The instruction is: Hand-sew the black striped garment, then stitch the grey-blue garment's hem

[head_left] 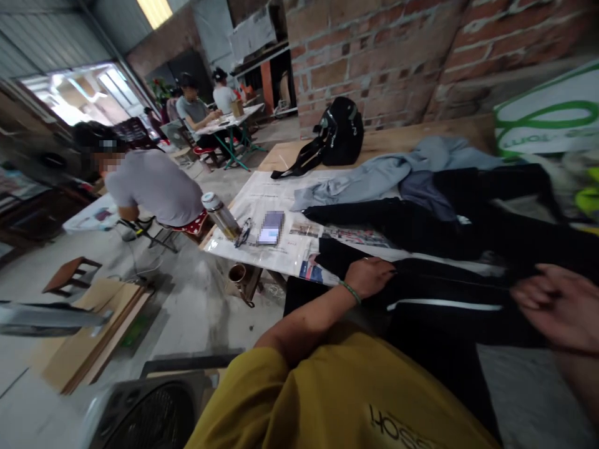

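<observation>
Workpiece: blk garment (435,280) w/ a thin white strip (444,305), at the near side of the newspaper-covered table (289,156), directly in front of the wearer.

L hand (369,277): fingers curled, apparently gripping the fabric nr the garment's L end. R hand (556,305): at the opp. end, fingers bent against the dark cloth; motion blur, so can't tell if it's clenched on fabric or merely resting.

Handling (est.): light, soft, limp; no stiffness to hold shape, so it prob. folds or bunches if lifted from one pt only. Low slip in the fingers; may slide on the smooth newsprint (253,196). Not fragile, but the strip could twist or pucker.

Grip pts (rec.): pinch both ends, approx. in line w/ the strip, thumb on top, fingers under; keep even, mod. tension. Avoid bunching the strip itself.

Adjacent: 2nd blk cloth (365,215) and grey cloth (360,178) lie just behind; similar colour, so check edges before gripping. Phone (270,228) and flask (219,215) stand clear, to the L.
</observation>
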The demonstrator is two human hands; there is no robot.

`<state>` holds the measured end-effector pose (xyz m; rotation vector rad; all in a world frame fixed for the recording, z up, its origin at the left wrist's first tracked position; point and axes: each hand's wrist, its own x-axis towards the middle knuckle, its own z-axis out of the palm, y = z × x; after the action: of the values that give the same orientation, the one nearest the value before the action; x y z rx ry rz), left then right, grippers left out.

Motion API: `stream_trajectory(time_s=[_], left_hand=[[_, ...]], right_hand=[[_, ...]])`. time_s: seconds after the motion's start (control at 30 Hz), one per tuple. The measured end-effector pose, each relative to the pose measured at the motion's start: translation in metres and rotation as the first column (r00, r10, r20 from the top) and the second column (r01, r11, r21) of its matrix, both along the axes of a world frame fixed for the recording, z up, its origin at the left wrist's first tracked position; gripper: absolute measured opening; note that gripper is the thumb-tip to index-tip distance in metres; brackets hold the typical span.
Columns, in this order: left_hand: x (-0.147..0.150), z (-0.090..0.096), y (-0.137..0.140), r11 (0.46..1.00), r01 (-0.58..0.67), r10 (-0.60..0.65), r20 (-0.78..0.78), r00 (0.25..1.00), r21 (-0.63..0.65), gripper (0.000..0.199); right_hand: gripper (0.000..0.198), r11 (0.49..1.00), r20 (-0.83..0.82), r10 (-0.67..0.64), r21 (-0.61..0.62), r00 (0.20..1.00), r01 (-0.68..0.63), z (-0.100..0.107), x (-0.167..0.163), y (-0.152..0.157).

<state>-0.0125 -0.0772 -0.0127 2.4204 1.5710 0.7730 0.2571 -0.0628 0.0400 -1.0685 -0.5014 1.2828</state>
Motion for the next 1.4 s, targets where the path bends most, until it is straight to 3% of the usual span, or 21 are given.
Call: stream_trajectory(time_s=[0.1, 0.27, 0.57, 0.93, 1.1, 1.23, 1.4], left_hand=[[0.000, 0.004, -0.002, 1.000, 0.005, -0.003, 0.062, 0.998, -0.028, 0.021], [0.000, 0.010, -0.006, 1.000, 0.013, -0.009, 0.155, 0.988, -0.023, 0.018], [-0.002, 0.008, -0.007, 1.000, 0.018, -0.020, 0.223, 0.975, 0.013, 0.019], [-0.001, 0.010, -0.008, 1.000, 0.014, -0.017, 0.212, 0.977, 0.016, 0.018], [-0.001, 0.009, -0.007, 1.000, 0.012, -0.014, 0.208, 0.978, 0.011, 0.019], [-0.001, 0.008, -0.007, 1.000, 0.009, -0.013, 0.202, 0.979, 0.021, 0.019], [-0.002, 0.008, -0.007, 1.000, 0.002, -0.002, 0.176, 0.984, 0.000, 0.019]], right_hand=[[0.015, 0.999, -0.057, 0.018, -0.040, 0.998, -0.020, 0.013, -0.015, -0.007], [0.032, 0.993, -0.156, -0.039, -0.114, 0.987, 0.021, 0.023, -0.028, 0.002], [0.020, 0.994, -0.077, 0.112, -0.005, 0.991, -0.113, 0.012, -0.043, -0.007], [0.027, 0.937, -0.010, 0.304, -0.176, 0.953, -0.301, -0.002, -0.057, -0.026], [0.028, 0.940, 0.030, 0.321, -0.137, 0.947, -0.314, 0.000, -0.056, -0.032], [0.013, 0.944, 0.062, 0.315, -0.127, 0.947, -0.305, 0.004, -0.058, -0.037], [0.021, 0.973, -0.080, 0.229, 0.009, 0.970, -0.229, 0.014, -0.050, -0.037]])
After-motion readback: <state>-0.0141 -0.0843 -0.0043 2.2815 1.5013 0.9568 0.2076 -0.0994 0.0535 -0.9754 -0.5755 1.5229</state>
